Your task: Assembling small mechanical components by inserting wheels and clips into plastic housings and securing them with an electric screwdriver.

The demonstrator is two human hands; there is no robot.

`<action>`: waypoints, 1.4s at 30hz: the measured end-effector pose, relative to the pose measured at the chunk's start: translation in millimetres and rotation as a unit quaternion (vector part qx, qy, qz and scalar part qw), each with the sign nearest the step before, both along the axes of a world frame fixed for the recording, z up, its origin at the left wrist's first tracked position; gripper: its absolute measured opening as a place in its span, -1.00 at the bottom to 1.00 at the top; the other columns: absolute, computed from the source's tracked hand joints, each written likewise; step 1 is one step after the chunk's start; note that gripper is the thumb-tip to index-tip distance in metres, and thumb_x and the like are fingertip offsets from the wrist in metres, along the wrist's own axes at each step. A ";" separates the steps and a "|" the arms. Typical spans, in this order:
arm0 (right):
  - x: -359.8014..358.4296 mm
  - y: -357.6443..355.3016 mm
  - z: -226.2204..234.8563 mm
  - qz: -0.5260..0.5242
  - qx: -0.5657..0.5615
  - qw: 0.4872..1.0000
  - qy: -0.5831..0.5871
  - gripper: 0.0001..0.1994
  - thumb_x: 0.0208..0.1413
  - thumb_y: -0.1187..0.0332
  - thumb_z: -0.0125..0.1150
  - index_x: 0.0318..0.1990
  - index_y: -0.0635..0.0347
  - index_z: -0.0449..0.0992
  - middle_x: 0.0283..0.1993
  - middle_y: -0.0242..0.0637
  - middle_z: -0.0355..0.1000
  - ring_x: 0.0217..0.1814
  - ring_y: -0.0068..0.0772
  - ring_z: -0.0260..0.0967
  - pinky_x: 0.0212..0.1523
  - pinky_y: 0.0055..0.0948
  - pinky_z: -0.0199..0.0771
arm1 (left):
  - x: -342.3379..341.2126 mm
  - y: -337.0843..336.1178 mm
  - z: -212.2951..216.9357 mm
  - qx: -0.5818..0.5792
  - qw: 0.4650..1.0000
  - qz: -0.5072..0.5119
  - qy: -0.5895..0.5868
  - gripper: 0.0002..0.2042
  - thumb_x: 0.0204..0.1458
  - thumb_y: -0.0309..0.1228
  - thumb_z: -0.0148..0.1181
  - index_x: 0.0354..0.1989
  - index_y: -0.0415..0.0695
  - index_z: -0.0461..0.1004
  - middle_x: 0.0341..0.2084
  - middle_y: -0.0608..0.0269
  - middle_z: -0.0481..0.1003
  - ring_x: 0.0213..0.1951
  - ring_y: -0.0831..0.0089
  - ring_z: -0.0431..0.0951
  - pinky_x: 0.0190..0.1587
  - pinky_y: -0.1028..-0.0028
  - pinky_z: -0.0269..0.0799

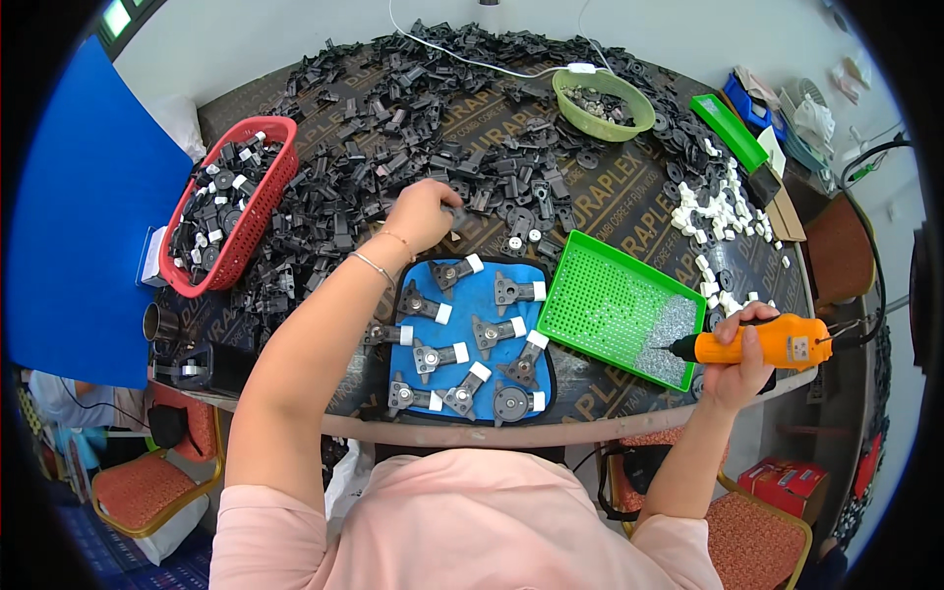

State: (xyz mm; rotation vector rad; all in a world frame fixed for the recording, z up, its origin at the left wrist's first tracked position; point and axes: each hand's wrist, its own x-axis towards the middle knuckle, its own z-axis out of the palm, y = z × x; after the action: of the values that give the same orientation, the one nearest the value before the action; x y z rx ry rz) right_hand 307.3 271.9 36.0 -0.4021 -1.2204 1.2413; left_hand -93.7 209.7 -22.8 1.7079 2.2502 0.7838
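The left hand (425, 211) pinches a black part (458, 212) from the far pile (413, 108); the right hand (739, 362) grips an orange screwdriver (762, 344) near the green tray (615, 307).

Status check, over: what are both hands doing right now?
Left hand picking a black plastic part from the pile. Right hand gripping orange electric screwdriver over green plastic tray. Nothing blocking.

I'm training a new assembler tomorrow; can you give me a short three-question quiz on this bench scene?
1. True or false: the right hand holds an orange screwdriver.
2. The left hand reaches into: A) the red basket B) the pile of black parts C) the green bowl
3. Fill in: the assembled pieces lie on a ____ mat.

Key: 1 true; 2 B; 3 blue.
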 end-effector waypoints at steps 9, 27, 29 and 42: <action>-14.0 -7.4 3.8 0.006 0.004 1.000 -0.010 -0.75 -0.02 0.52 0.07 -0.14 0.19 0.28 -0.25 -0.29 0.23 -0.43 -0.53 0.26 -0.34 -0.53 0.29 | 12.7 8.5 -15.2 -0.046 0.995 -0.062 -0.065 -0.67 -0.25 -0.63 0.20 -0.20 -0.20 0.51 -0.42 0.18 0.51 -0.34 0.34 0.52 -0.22 0.46 0.43; -10.4 -2.8 5.0 0.002 0.010 1.000 -0.014 -0.73 -0.02 0.50 0.10 -0.13 0.18 0.27 -0.24 -0.27 0.21 -0.43 -0.53 0.25 -0.35 -0.53 0.29 | 40.2 -14.5 23.2 -0.028 0.991 -0.042 -0.127 -0.61 -0.41 -0.38 0.38 -0.30 -0.19 0.48 -0.32 0.07 0.43 -0.18 0.13 0.43 -0.10 0.32 0.37; -10.8 -3.8 4.4 0.008 0.003 1.000 -0.004 -0.72 -0.02 0.49 0.10 -0.12 0.18 0.27 -0.23 -0.27 0.22 -0.42 -0.53 0.25 -0.35 -0.53 0.29 | 53.2 -45.1 27.9 -0.007 0.987 -0.119 -0.107 -0.57 -0.41 -0.39 0.41 -0.26 -0.20 0.47 -0.34 0.11 0.43 -0.24 0.18 0.45 -0.16 0.34 0.39; -43.5 -24.4 7.0 0.061 -0.017 0.998 0.004 -0.71 -0.04 0.48 0.15 -0.13 0.18 0.28 -0.23 -0.27 0.24 -0.43 -0.49 0.27 -0.36 -0.50 0.29 | 101.2 -97.6 23.2 -0.048 0.992 -0.115 -0.017 -0.56 -0.41 -0.38 0.43 -0.23 -0.10 0.51 -0.28 0.25 0.39 -0.11 0.24 0.34 -0.04 0.33 0.17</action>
State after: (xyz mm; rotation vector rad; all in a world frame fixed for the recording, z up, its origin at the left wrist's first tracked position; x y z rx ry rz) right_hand 263.8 247.5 42.9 -0.3516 -1.2326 1.3682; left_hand 7.5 112.1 0.5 1.8492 1.9878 0.6374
